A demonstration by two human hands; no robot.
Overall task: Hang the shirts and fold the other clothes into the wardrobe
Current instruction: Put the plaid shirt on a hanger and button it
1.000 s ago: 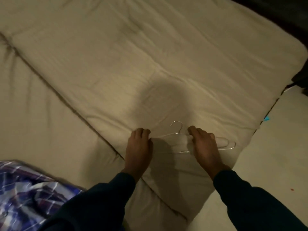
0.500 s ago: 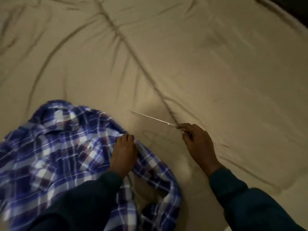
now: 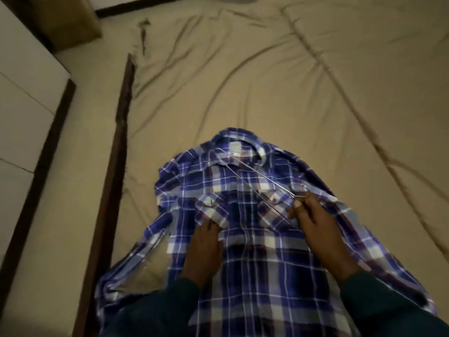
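Bed sheet [image 3: 243, 81] under plaid shirt [image 3: 243, 203]; right hand [image 3: 313, 220] grip pinches hanger [image 3: 255, 183]; left hand [image 3: 204, 244] clutches placket.

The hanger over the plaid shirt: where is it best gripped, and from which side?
Probably at the hook end of the hanger, from the near right, where the right hand pinches it. The wire is thin and slants across the shirt, far tip toward the collar, free to slide inside.
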